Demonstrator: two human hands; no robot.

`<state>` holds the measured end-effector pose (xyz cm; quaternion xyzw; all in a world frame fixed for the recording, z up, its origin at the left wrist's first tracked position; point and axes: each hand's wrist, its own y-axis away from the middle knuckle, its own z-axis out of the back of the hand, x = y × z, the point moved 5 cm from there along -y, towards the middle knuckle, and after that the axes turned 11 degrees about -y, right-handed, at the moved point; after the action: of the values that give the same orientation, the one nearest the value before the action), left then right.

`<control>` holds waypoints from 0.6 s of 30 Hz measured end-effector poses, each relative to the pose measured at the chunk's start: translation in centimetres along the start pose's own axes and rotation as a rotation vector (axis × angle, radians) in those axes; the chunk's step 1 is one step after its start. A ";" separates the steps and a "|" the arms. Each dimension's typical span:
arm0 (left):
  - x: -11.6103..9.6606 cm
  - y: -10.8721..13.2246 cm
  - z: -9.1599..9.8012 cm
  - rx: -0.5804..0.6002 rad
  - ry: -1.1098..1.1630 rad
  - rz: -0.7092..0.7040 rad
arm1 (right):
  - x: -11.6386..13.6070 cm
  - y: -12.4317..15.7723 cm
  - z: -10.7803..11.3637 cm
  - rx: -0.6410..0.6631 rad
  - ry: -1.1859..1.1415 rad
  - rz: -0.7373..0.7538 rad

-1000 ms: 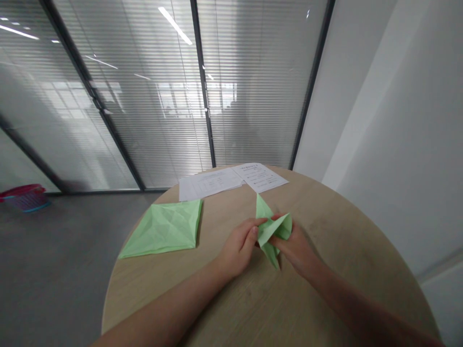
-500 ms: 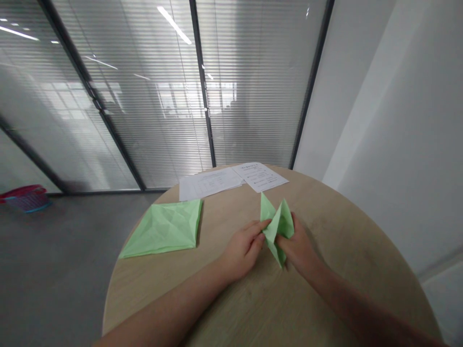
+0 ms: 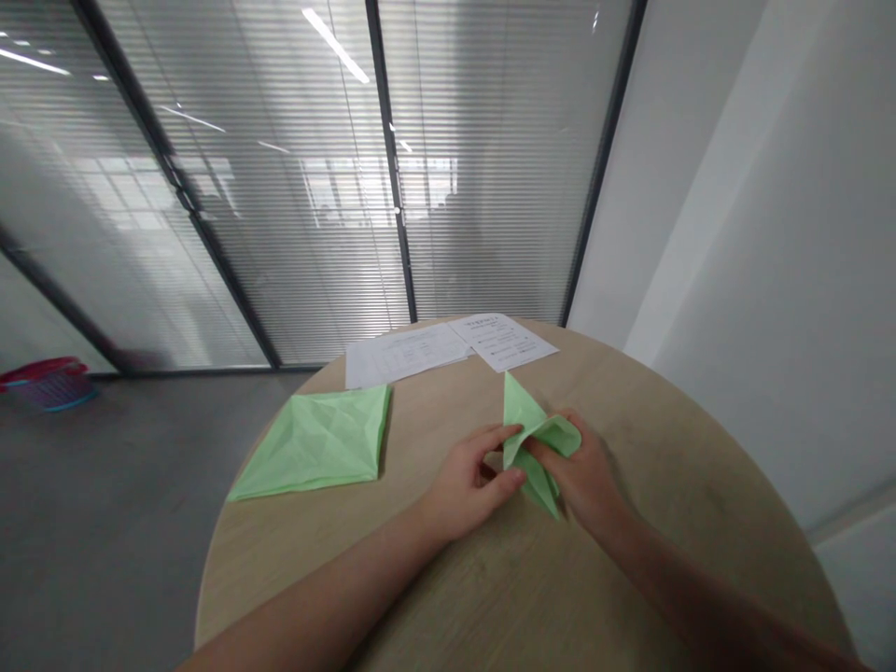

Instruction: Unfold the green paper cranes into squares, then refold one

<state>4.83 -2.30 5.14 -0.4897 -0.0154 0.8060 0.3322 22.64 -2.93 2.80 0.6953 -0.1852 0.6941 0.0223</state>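
A folded piece of light green paper (image 3: 522, 411) with pointed corners is held between my two hands, over the right middle of the round wooden table (image 3: 672, 448). My right hand (image 3: 584, 471) grips its right side, with the thumb inside a fold and the fingers behind the flap. At its left edge, my left hand (image 3: 469, 481) touches the paper with the index finger and thumb, which are spread apart. Left of my hands, a larger creased green sheet (image 3: 318, 439), folded in layers, lies flat on the table.
Printed white sheets (image 3: 410, 355) and another printed page (image 3: 500, 341) lie at the table's far edge. Beyond stands a glass partition with blinds. A red and blue basket (image 3: 49, 385) is on the floor at far left. A white wall rises on the right.
The right flap of the held paper has bent down and rightward over my right hand. My left thumb and index finger have spread wider apart. The sheet on the table has stayed in place.
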 end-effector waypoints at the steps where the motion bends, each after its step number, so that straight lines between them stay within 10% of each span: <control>1: 0.2 0.0 -0.1 -0.007 -0.009 0.018 | -0.1 0.0 0.1 -0.004 0.000 -0.001; 18: 1.6 -0.6 1.2 -0.278 -0.141 0.138 | -0.4 0.9 -1.6 0.241 -0.043 0.090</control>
<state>3.66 -0.60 4.72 -0.4733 -0.1162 0.8492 0.2033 20.84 -3.22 2.26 0.6987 -0.1321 0.6965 -0.0967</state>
